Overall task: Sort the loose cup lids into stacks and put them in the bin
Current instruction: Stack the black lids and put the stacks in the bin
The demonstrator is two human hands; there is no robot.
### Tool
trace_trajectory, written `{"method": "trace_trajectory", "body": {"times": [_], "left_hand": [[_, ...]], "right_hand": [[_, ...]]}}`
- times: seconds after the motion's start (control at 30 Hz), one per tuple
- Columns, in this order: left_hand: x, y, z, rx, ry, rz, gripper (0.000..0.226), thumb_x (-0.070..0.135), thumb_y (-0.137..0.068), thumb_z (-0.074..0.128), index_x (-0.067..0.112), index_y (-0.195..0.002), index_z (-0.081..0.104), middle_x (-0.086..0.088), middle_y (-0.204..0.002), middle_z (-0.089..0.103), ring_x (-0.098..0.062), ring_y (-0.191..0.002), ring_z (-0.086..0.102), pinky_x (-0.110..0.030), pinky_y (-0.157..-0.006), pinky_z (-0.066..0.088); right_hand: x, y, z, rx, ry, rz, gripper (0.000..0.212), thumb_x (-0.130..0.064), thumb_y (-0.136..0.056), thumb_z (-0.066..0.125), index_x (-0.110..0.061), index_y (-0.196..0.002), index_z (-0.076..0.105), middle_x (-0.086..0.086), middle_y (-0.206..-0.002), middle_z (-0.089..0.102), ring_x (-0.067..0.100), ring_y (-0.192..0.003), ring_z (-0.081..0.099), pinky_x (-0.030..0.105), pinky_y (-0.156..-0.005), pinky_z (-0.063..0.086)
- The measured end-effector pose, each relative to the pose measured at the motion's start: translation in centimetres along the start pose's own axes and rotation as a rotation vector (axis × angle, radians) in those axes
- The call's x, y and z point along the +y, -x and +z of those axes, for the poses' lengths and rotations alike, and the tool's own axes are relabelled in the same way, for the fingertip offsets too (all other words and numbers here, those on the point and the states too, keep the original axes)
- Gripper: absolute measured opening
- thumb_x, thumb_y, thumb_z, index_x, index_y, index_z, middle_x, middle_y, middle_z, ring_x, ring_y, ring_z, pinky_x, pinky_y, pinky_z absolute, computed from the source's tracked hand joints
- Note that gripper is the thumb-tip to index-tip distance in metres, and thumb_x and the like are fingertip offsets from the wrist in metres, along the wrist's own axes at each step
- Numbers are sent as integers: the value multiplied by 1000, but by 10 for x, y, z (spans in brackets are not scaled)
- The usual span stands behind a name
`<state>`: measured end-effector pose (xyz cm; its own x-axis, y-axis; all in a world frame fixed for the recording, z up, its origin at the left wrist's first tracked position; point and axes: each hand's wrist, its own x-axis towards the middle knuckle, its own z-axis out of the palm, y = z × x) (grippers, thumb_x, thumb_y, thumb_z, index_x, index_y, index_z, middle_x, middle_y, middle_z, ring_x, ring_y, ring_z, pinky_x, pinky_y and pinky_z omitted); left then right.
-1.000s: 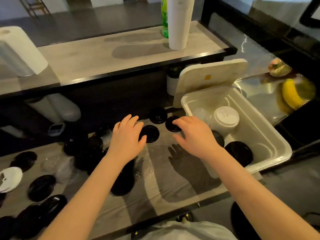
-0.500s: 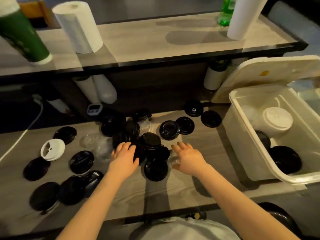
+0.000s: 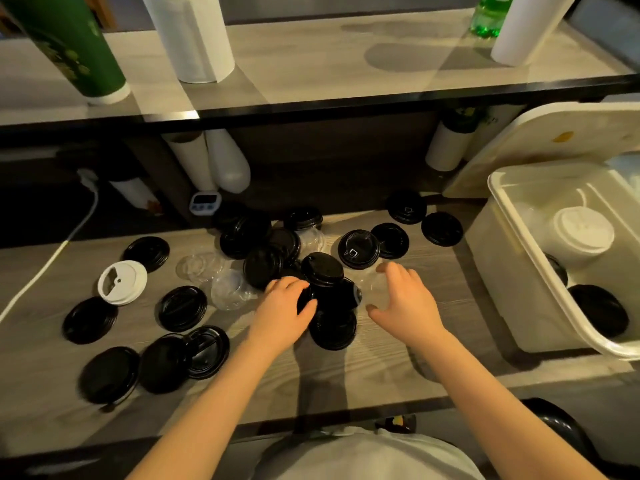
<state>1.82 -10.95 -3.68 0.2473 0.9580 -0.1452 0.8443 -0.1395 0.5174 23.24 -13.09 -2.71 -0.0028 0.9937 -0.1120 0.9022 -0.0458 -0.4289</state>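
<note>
Several loose black cup lids lie scattered across the wooden counter (image 3: 388, 368), with a heap of black lids (image 3: 325, 289) in the middle. My left hand (image 3: 284, 306) grips the left edge of a black lid in that heap. My right hand (image 3: 405, 299) hovers just right of the heap with fingers spread and curved over a clear lid (image 3: 372, 289); whether it touches is unclear. A white lid (image 3: 122, 281) lies at the left, with clear lids (image 3: 204, 268) near it. The white bin (image 3: 512, 271) stands at the right, holding a white lid stack (image 3: 581, 230) and black lids (image 3: 597, 315).
A raised shelf (image 3: 311, 74) runs along the back, carrying a green cup, paper rolls and a green bottle. The bin's cover (image 3: 540, 147) leans against the back. A small timer (image 3: 205, 203) and a white cable (image 3: 52, 258) sit at the back left.
My view swung left from the bin to the lid pile. Both hands dropped to the central heap; my left hand took hold of a black lid and my right spread beside it.
</note>
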Motion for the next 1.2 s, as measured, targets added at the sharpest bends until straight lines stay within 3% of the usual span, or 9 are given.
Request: {"method": "trace_trajectory", "body": {"times": [0.17, 0.27, 0.37, 0.47, 0.57, 0.73, 0.87, 1.03, 1.2], "left_hand": [[26, 4, -11, -9, 605, -102, 37, 24, -91, 58, 15, -127, 54, 5, -108, 61, -6, -98, 55, -18, -87, 43], [13, 13, -14, 7, 707, -132, 36, 19, -86, 65, 25, -119, 52, 10, -96, 61, -7, -92, 59, -22, -84, 49], [-14, 21, -20, 29, 763, -175, 38, 13, -85, 65, 19, -121, 54, 8, -92, 62, -9, -88, 60, -21, -80, 50], [-45, 27, -31, 76, 673, -195, 31, 11, -86, 63, 21, -115, 57, 6, -98, 62, -11, -94, 57, -13, -77, 44], [-85, 19, -45, 167, 321, -280, 43, 18, -86, 64, 15, -127, 53, -3, -123, 54, -18, -115, 48, -23, -91, 38], [-131, -10, -54, -45, -154, -399, 69, 31, -85, 62, 18, -144, 28, -4, -150, 26, -29, -137, 20, -40, -109, 27], [-139, -22, -38, -52, -228, -352, 66, 37, -85, 63, 17, -140, 32, -6, -145, 30, -28, -133, 22, -37, -106, 27], [-138, -18, -34, 72, -146, -309, 64, 44, -77, 70, 16, -128, 42, -3, -135, 38, -24, -127, 28, -32, -103, 30], [-125, 5, -52, 180, -39, -320, 65, 37, -69, 74, 13, -120, 40, -4, -126, 41, -23, -123, 31, -31, -100, 30]], "right_hand": [[-38, 2, -6, 39, -109, -287, 61, -27, -71, 77, -21, -126, 51, -2, -132, 49, 20, -118, 45, 27, -91, 41], [-56, 1, 1, 33, -98, -378, 62, -30, -73, 77, -21, -129, 52, -1, -133, 48, 20, -118, 46, 27, -91, 42], [-77, -3, 10, -12, -121, -399, 65, -30, -72, 77, -20, -129, 48, -2, -128, 51, 18, -117, 45, 29, -93, 43], [-95, -10, 21, -54, -112, -436, 64, -28, -71, 77, -20, -127, 47, -3, -126, 50, 18, -117, 45, 31, -94, 44], [-109, -18, 28, -52, -116, -459, 64, -27, -74, 75, -19, -130, 47, -2, -129, 49, 17, -119, 44, 29, -96, 42], [-120, -30, 30, -58, -93, -446, 68, -27, -76, 74, -19, -136, 43, -1, -136, 45, 18, -127, 41, 31, -102, 39], [-119, -37, 30, -24, -109, -419, 65, -29, -75, 74, -21, -133, 45, -3, -133, 47, 18, -123, 45, 29, -98, 42], [-115, -40, 30, 12, -171, -348, 65, -29, -74, 76, -21, -131, 46, -5, -128, 49, 14, -117, 47, 17, -89, 38], [-118, -46, 26, 21, -335, -283, 66, -30, -73, 78, -25, -131, 47, -11, -123, 51, 6, -113, 47, 20, -92, 41]]}}
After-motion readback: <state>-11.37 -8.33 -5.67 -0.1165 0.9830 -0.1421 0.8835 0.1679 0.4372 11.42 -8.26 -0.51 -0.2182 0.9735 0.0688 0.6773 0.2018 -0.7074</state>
